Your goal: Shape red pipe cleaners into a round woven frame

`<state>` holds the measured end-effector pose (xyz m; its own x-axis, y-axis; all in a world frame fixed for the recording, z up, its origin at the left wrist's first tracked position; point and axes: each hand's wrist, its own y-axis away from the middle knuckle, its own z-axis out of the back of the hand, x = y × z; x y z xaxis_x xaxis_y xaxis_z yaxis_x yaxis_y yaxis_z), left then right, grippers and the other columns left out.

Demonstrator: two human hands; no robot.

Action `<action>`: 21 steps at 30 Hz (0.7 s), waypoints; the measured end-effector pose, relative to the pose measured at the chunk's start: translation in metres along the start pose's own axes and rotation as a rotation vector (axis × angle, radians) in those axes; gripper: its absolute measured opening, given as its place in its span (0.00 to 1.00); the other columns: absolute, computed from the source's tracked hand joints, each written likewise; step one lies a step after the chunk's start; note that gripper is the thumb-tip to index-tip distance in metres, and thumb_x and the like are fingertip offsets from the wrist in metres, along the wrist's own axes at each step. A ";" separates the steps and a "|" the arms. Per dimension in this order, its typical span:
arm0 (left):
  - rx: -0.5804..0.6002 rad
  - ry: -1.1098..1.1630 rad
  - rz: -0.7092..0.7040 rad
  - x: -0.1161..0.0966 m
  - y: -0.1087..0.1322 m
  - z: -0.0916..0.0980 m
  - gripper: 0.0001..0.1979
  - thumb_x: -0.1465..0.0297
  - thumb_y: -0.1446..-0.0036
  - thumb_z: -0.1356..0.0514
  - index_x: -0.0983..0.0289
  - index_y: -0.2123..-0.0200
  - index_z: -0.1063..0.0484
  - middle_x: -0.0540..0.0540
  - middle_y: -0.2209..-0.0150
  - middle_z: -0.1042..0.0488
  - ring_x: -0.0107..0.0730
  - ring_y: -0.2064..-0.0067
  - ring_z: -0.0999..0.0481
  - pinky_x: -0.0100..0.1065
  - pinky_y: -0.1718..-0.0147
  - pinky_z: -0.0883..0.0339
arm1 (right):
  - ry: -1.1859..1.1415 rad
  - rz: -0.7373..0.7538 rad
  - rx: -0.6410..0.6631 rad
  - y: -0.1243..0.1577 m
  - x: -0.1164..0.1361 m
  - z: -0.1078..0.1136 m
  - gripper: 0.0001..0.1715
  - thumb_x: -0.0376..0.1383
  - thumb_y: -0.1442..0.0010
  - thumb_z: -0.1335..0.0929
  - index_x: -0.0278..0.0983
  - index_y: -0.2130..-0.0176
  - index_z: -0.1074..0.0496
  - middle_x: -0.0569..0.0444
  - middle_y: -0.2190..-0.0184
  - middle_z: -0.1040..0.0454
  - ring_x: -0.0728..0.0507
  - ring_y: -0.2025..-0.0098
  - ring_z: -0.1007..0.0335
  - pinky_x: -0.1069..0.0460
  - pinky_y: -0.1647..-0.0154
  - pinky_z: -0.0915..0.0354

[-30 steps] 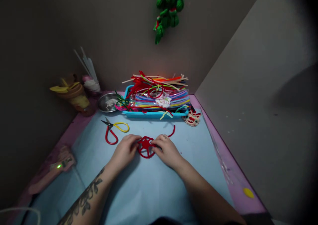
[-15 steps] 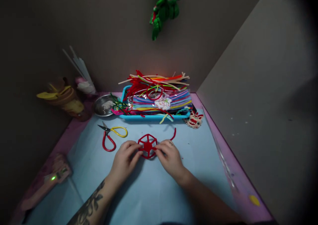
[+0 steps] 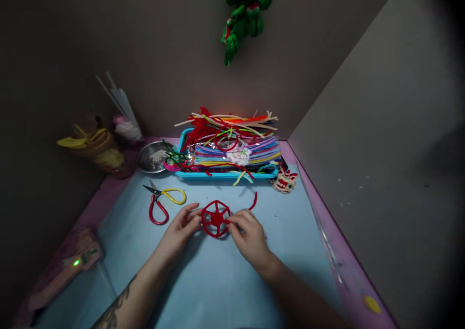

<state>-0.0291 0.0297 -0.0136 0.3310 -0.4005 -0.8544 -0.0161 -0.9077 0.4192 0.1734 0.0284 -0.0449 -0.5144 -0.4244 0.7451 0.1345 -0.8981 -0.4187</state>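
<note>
A red pipe-cleaner wheel (image 3: 217,218), with spokes meeting in a solid middle, is held just above the blue sheet. My right hand (image 3: 249,234) pinches its right edge between thumb and fingers. Beside the left edge is my left hand (image 3: 183,227), its fingers apart and the fingertips at or very near the rim; contact is hard to make out. A short red pipe cleaner (image 3: 254,201) lies just beyond my right hand. Scissors (image 3: 157,193) with one red and one yellow handle lie spread beyond my left hand.
At the back, a blue tray (image 3: 225,175) holds many coloured pipe cleaners (image 3: 218,123). Left of it are a metal bowl (image 3: 147,160) with small white bits and a brown-yellow pot (image 3: 105,152). A pink glue gun (image 3: 69,273) lies front left; green ornaments (image 3: 247,14) hang above.
My left hand has loosened from the wheel's left side, its fingers spreading and drawing back left. My right hand keeps its pinch. The whole view has shifted slightly.
</note>
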 end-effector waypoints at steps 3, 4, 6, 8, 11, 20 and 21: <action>0.146 0.191 0.176 0.001 0.002 -0.004 0.28 0.65 0.58 0.27 0.65 0.53 0.28 0.61 0.59 0.23 0.39 0.59 0.23 0.38 0.57 0.31 | -0.012 0.007 0.005 0.001 0.002 -0.001 0.09 0.29 0.41 0.33 0.41 0.65 0.24 0.53 0.70 0.26 0.43 0.64 0.30 0.49 0.63 0.34; 0.152 0.221 0.180 0.002 0.002 -0.005 0.27 0.66 0.58 0.27 0.65 0.54 0.29 0.61 0.58 0.23 0.38 0.59 0.23 0.38 0.57 0.31 | -0.011 0.013 -0.002 0.001 0.003 -0.001 0.09 0.29 0.41 0.33 0.41 0.65 0.24 0.53 0.70 0.26 0.43 0.64 0.30 0.49 0.63 0.34; 0.055 0.225 0.079 0.004 0.003 -0.006 0.27 0.66 0.59 0.26 0.64 0.55 0.29 0.57 0.60 0.23 0.34 0.62 0.23 0.34 0.60 0.31 | 0.004 0.036 -0.025 0.001 0.004 0.000 0.09 0.28 0.41 0.34 0.41 0.65 0.25 0.52 0.70 0.26 0.43 0.64 0.30 0.49 0.62 0.33; -0.118 0.143 -0.121 0.006 0.004 -0.007 0.25 0.67 0.60 0.26 0.63 0.58 0.29 0.51 0.66 0.25 0.26 0.67 0.26 0.27 0.67 0.34 | 0.043 0.073 -0.052 0.001 0.005 0.000 0.10 0.28 0.41 0.34 0.40 0.64 0.25 0.52 0.69 0.26 0.43 0.63 0.30 0.48 0.61 0.34; -0.128 -0.013 -0.255 0.005 0.006 -0.009 0.24 0.65 0.58 0.28 0.63 0.57 0.31 0.47 0.73 0.26 0.22 0.74 0.31 0.24 0.74 0.40 | 0.134 0.129 -0.079 0.001 0.006 0.000 0.11 0.28 0.40 0.35 0.40 0.63 0.24 0.51 0.69 0.26 0.42 0.63 0.31 0.47 0.60 0.34; -0.030 -0.121 -0.337 0.015 0.005 -0.007 0.29 0.62 0.55 0.30 0.62 0.51 0.36 0.54 0.66 0.21 0.31 0.71 0.23 0.31 0.68 0.31 | 0.241 0.214 -0.128 -0.003 0.008 -0.008 0.10 0.28 0.39 0.35 0.38 0.63 0.24 0.49 0.69 0.26 0.41 0.63 0.31 0.46 0.59 0.33; -0.006 -0.082 -0.304 0.015 0.005 -0.007 0.32 0.62 0.57 0.29 0.62 0.50 0.36 0.56 0.65 0.21 0.32 0.69 0.21 0.32 0.67 0.31 | 0.240 0.221 -0.130 -0.004 0.007 -0.008 0.10 0.28 0.39 0.35 0.37 0.63 0.25 0.49 0.69 0.26 0.41 0.63 0.31 0.47 0.59 0.33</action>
<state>-0.0181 0.0200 -0.0223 0.2426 -0.1197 -0.9627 0.0775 -0.9868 0.1423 0.1621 0.0295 -0.0424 -0.6716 -0.5540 0.4919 0.1638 -0.7586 -0.6307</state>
